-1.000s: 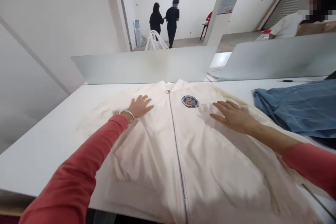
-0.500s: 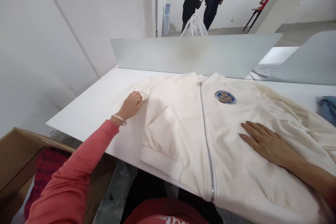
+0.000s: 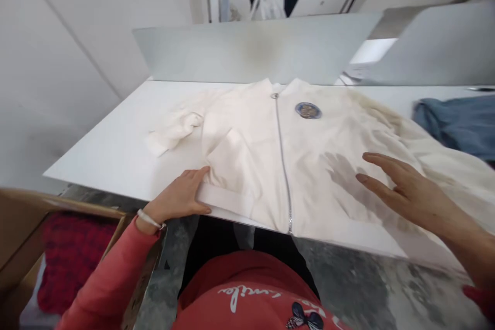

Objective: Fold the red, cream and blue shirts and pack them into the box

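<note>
A cream zip-up jacket (image 3: 247, 139) lies front side up on the white table (image 3: 96, 149), its zip (image 3: 283, 160) closed and a round blue patch (image 3: 308, 110) on the chest. My left hand (image 3: 180, 195) rests at the left corner of the hem band (image 3: 224, 198), thumb and forefinger spread apart along its edge. The sleeve (image 3: 176, 129) on that side lies bent outward with a bunched crease. Over the other half of the jacket my right hand (image 3: 410, 191) hovers, fingers apart, casting a shadow on the cloth.
An open cardboard box (image 3: 23, 206) with red plaid cloth (image 3: 73, 258) stands below the table's left end. Folded denim (image 3: 460, 124) lies at the right. A frosted divider (image 3: 255, 54) borders the far edge; a white plastic bag (image 3: 267, 2) and people are beyond it.
My left hand has left the sleeve and come down to the hem corner. My right hand has lifted off the jacket front. The view has tilted down and shifted right.
</note>
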### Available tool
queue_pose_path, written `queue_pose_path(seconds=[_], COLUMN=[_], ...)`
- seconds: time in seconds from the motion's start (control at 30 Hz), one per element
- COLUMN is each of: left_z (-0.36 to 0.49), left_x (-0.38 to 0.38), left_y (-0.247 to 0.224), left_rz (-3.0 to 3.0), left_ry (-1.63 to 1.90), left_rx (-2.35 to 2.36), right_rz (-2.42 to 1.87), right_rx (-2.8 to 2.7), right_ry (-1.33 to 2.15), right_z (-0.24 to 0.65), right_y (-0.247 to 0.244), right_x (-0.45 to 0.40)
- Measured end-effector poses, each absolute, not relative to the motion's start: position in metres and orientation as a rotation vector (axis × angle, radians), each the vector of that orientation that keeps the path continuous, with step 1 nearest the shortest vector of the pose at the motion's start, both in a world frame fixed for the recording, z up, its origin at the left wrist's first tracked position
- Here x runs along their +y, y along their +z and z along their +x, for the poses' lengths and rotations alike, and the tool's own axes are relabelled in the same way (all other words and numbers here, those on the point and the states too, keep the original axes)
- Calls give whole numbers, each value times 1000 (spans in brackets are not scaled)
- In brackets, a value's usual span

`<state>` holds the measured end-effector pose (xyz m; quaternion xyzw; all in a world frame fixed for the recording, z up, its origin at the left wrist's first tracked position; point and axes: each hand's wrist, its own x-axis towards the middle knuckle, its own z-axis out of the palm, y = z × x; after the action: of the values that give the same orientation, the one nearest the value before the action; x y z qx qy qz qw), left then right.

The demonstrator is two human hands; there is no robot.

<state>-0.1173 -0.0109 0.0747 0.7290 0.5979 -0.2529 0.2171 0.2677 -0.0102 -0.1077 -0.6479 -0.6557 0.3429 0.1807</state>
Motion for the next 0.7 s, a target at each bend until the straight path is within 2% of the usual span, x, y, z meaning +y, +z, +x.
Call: queue_pose_path(seconds=[0.13,0.27,0.43,0.6,0.7], left_z=[-126,-124,-109,-91,-77], left_x=[-28,-39,-42,-36,-28], left_y=[56,43,38,37,49], left_rz=[2174,2113,1910,1778,1744], left_ry=[-544,-263,-30,235,255], left_rx=[1785,1990,2277,2412,2413], right_rz=[-2134,-2097,-2094,-2227,-2297], right_rx=[-1271,-772,-963,-1178,-1269], right_ry=[1030,970,814,737,766], right_z=[300,306,299,299,308], right_y=[-102,-115,-124,-122,-121], right_x=[-83,-145,-168,-149,-133])
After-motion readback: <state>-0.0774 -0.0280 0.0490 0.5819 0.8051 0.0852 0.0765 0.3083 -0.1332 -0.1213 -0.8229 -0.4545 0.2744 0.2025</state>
